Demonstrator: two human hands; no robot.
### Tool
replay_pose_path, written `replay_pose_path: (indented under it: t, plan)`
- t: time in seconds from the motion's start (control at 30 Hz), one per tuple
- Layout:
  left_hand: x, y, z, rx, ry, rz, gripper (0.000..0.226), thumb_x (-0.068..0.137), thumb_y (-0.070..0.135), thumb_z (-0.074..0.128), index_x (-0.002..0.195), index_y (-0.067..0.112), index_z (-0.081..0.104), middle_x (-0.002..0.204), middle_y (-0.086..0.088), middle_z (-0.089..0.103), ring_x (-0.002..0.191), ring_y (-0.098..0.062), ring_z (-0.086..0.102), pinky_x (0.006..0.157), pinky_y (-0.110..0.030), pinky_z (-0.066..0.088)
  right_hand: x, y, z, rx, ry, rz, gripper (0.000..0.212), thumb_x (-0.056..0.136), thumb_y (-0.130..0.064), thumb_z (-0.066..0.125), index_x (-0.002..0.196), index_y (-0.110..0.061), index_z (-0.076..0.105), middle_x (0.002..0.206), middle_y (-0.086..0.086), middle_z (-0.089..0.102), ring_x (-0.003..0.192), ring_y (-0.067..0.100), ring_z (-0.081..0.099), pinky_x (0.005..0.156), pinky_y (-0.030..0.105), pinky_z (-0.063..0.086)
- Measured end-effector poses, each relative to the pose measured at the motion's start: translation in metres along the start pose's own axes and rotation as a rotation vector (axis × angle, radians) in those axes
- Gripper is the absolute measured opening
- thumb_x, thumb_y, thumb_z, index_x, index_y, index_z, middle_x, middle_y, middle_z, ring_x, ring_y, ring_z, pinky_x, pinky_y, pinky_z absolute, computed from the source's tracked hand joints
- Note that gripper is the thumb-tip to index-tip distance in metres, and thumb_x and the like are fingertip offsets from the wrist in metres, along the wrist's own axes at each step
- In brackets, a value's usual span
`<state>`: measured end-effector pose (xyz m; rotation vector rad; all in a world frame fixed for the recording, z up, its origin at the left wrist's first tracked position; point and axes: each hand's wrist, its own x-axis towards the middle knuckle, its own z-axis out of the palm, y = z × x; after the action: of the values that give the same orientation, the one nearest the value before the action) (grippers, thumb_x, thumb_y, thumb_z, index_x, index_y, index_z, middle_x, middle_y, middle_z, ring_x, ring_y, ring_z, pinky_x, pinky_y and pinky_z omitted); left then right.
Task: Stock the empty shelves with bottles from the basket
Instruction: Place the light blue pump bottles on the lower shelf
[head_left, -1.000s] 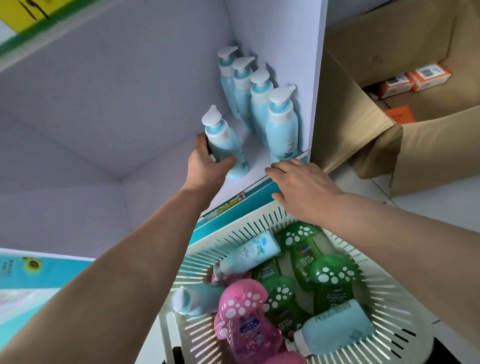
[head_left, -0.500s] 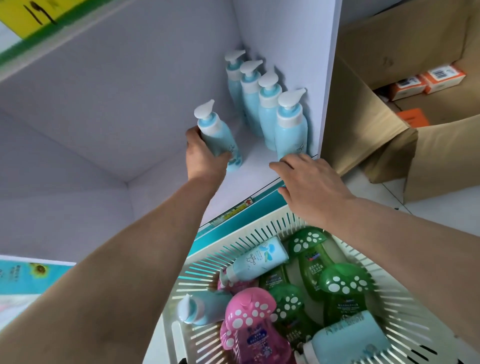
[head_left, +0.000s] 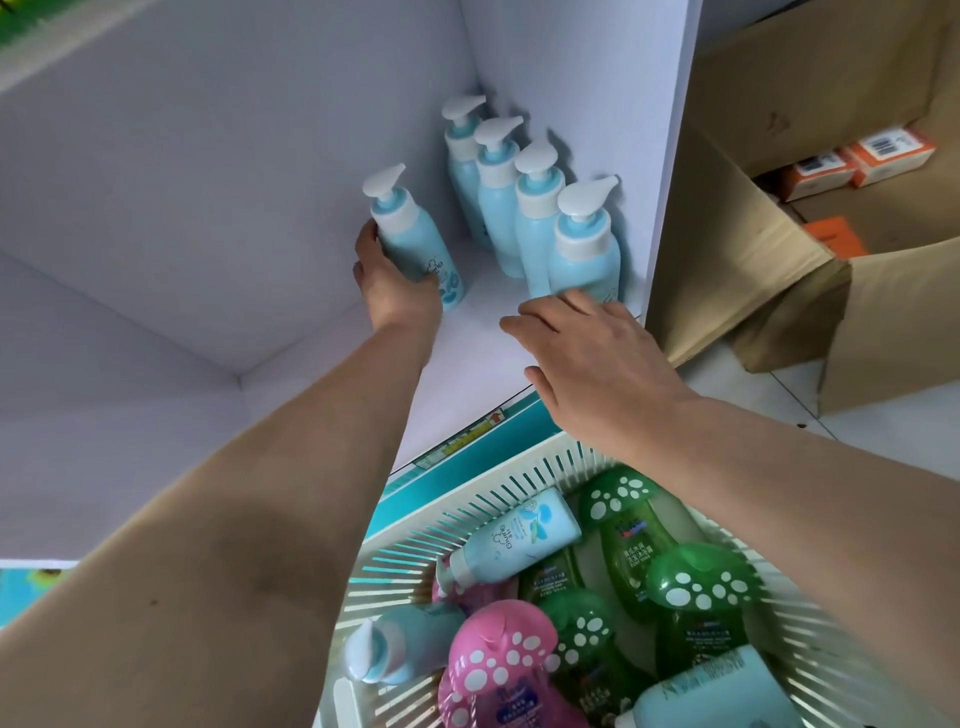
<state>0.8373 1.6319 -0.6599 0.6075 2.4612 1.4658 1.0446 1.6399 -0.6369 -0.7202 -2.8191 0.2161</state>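
My left hand (head_left: 390, 283) grips a light blue pump bottle (head_left: 415, 244) deep on the white shelf (head_left: 483, 353), slightly tilted, left of a row of several matching pump bottles (head_left: 535, 208) lined up along the right wall. My right hand (head_left: 587, 358) hovers over the shelf's front edge with fingers spread and relaxed, holding nothing, its fingertips close to the front bottle of the row (head_left: 589, 249). Below, a white slatted basket (head_left: 498, 493) holds more blue bottles (head_left: 511, 540), green spotted bottles (head_left: 639, 535) and pink spotted bottles (head_left: 498, 670).
The shelf's white back and side walls enclose the bottles. An open cardboard box (head_left: 769, 249) with orange packs (head_left: 857, 158) stands on the floor to the right. A teal price strip (head_left: 467, 452) runs along the shelf front.
My left hand has carried the blue bottle further back into the shelf. My right hand has lifted from the basket rim up over the shelf's front edge.
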Motion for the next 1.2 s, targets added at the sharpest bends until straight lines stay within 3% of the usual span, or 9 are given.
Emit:
replay_pose_path:
  t: [0.1,0.2,0.57,1.03,1.2]
  plan:
    - [0.001,-0.005,0.005,-0.017,0.054,-0.075,0.070,0.073,0.007,0.077,0.130,0.015,0.037,0.129,-0.007,0.043,0.107,-0.021,0.052,0.098,-0.038,0.048,0.003,0.001,0.001,-0.023,0.017,0.014,0.044,0.091,-0.015,0.055,0.133,-0.021,0.045,0.129,-0.001,0.051,0.116,0.022,0.045,0.093,0.039,0.041]
    - [0.007,-0.009,0.009,0.019,0.065,-0.024,0.056,0.072,0.008,0.076,0.118,0.012,0.043,0.121,-0.009,0.049,0.104,-0.025,0.055,0.094,-0.042,0.050,0.005,0.002,0.003,-0.036,0.030,0.020,0.044,0.090,-0.014,0.057,0.132,-0.020,0.046,0.127,-0.001,0.052,0.116,0.022,0.046,0.093,0.039,0.042]
    - [0.024,-0.015,0.017,-0.011,0.152,0.008,0.051,0.077,0.006,0.071,0.119,0.012,0.043,0.117,-0.003,0.056,0.105,-0.021,0.057,0.096,-0.036,0.049,0.011,0.000,0.007,-0.045,0.036,0.014,0.038,0.092,-0.016,0.054,0.129,-0.019,0.049,0.128,0.003,0.053,0.116,0.026,0.047,0.093,0.041,0.041]
    - [0.025,-0.024,0.011,-0.077,0.190,-0.039,0.062,0.075,0.004,0.072,0.128,0.018,0.044,0.121,-0.003,0.053,0.105,-0.016,0.058,0.095,-0.035,0.051,0.011,-0.002,0.016,-0.099,0.021,0.020,0.045,0.085,-0.016,0.062,0.128,-0.020,0.050,0.126,0.002,0.054,0.113,0.024,0.049,0.092,0.042,0.043]
    - [0.009,-0.017,0.001,-0.035,0.125,-0.005,0.053,0.080,0.005,0.071,0.125,0.018,0.047,0.121,-0.002,0.053,0.104,-0.013,0.057,0.094,-0.030,0.050,0.008,-0.004,0.017,-0.121,0.000,0.013,0.046,0.085,-0.017,0.063,0.129,-0.020,0.050,0.127,0.002,0.054,0.114,0.025,0.049,0.092,0.042,0.042]
